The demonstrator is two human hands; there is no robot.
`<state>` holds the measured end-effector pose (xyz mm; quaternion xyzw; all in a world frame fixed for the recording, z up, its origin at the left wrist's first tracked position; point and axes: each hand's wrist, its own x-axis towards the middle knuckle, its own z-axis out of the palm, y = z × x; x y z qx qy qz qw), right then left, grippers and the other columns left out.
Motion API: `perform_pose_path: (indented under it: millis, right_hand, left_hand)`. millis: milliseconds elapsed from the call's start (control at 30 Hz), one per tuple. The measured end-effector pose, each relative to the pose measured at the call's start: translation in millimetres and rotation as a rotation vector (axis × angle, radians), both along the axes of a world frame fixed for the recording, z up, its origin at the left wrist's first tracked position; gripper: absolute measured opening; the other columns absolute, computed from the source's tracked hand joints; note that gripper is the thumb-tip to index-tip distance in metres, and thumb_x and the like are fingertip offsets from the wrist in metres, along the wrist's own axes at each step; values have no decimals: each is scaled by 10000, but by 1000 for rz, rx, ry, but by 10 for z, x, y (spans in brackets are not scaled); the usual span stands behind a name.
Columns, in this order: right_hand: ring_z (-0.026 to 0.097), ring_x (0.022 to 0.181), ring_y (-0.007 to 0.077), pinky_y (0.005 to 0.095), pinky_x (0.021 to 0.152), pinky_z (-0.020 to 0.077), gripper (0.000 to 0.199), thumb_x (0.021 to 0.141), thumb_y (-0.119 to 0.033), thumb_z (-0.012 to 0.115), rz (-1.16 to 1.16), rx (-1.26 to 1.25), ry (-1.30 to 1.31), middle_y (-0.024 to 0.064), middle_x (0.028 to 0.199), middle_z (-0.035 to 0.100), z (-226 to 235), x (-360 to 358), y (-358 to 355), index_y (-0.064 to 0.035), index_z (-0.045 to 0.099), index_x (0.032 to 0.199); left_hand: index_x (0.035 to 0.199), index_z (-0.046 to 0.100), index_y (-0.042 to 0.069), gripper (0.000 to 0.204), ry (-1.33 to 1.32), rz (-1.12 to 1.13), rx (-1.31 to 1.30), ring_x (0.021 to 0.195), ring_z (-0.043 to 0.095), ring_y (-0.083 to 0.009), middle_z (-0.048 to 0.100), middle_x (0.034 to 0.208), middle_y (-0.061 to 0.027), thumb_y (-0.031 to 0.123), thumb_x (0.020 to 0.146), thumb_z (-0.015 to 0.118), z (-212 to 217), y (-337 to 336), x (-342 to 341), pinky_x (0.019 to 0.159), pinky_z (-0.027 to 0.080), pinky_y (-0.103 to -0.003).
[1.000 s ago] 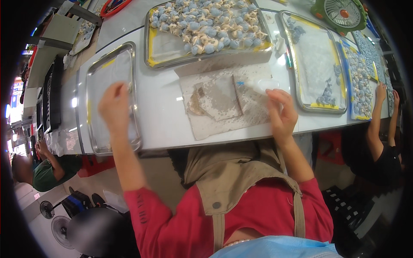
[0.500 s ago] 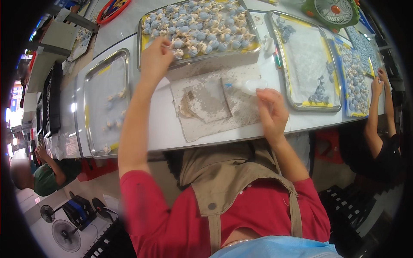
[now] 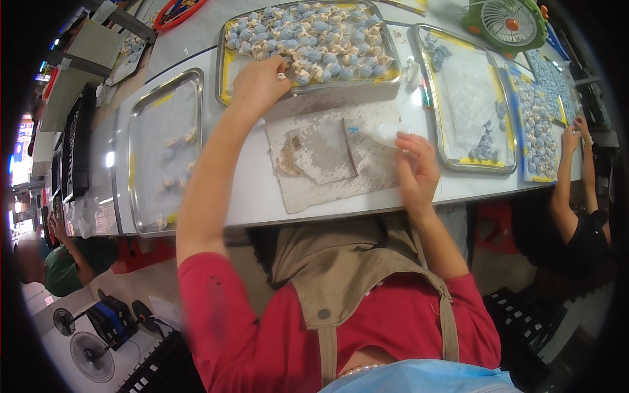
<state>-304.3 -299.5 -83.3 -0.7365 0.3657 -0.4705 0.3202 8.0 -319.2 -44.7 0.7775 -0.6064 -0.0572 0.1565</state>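
My left hand (image 3: 261,86) reaches over the near edge of a metal tray (image 3: 226,88) filled with small blue-and-cream figures (image 3: 321,42). Its thumb and fingers are pinched together, with a small pale bit showing at the tips; what it is I cannot make out. My right hand (image 3: 418,169) is curled at the right of a stained work board (image 3: 308,196). Its fingertips close on a translucent white bottle (image 3: 386,133), partly hidden, that lies toward a blue tip over the board. A thin grey square sheet (image 3: 327,154) rests on the board.
Left stands a tray (image 3: 134,190) with a few figures. At right, another tray (image 3: 514,154) holds blue pieces (image 3: 485,144), beside a blue-edged tray of figures (image 3: 540,144). A green fan (image 3: 504,23) stands behind. A co-worker's hands (image 3: 576,131) work at far right; another person sits left.
My left hand has moved right along the tray's near edge, still pinched. My right hand and the bottle stay in place over the board. The whole view has shifted slightly.
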Motion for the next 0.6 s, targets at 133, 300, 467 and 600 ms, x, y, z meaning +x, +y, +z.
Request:
perform_pose_path:
  millis: [133,300,467,600]
  right_hand:
    - [500,1053,257,342,922,373,232,738,31,579,3,24,-5,112,1066,605,0,-6,-10,-30,618,958]
    - [482,1082,264,339,924,372,278,749,12,584,19,17,43,125,1147,561,0,-25,-16,-38,594,1022]
    - [461,1100,272,341,904,379,366,794,-66,587,-12,115,87,148,1229,494,28,22,-57,-48,524,1155]
    - [469,1069,272,338,872,389,394,804,-110,596,9,71,249,158,1204,491,18,15,-145,-48,508,1183]
  left_hand:
    - [988,617,74,289,147,52,-64,682,615,-252,633,763,-132,193,725,607,-42,144,175,640,487,-331]
    - [1114,554,12,270,1214,192,-284,826,620,-171,615,943,-81,121,869,526,73,554,190,710,499,-232]
    - [1152,495,-6,297,1642,178,-261,879,618,-192,596,1030,-130,146,897,524,135,1179,-449,723,503,-206]
    - [1176,480,24,372,1957,114,-90,839,616,-175,598,1005,-144,187,861,593,-107,1544,-982,668,490,-209]
